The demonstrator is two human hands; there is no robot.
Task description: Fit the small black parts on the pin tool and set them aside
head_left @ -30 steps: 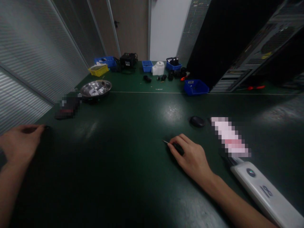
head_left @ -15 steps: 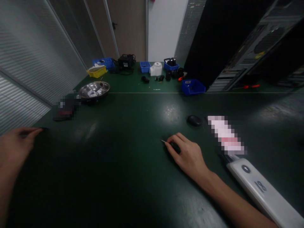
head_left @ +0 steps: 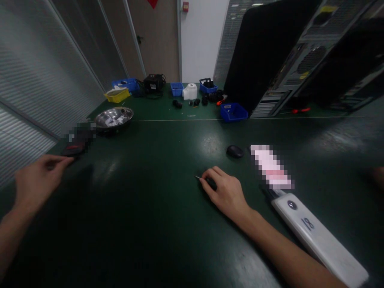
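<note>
My right hand (head_left: 227, 193) rests on the dark green table (head_left: 156, 224) near its middle. Its fingers are closed round a small dark tool (head_left: 210, 183) whose thin metal tip pokes out to the left. My left hand (head_left: 37, 182) hovers low at the left edge, fingers curled and thumb meeting them in a pinch; what it holds is too small to make out. Its fingertips are close to a blurred dark object (head_left: 77, 140) lying on the table.
A black oval mouse (head_left: 235, 151) and a long white device (head_left: 318, 237) lie right of my right hand. A metal bowl (head_left: 113, 117), blue bins (head_left: 233, 111) and a yellow bin (head_left: 117, 95) stand farther back. Computer cases (head_left: 288, 56) rise at the back right.
My left hand has risen and moved right toward the blurred dark object. My right hand keeps its grip on the tool. The view has tilted up a little.
</note>
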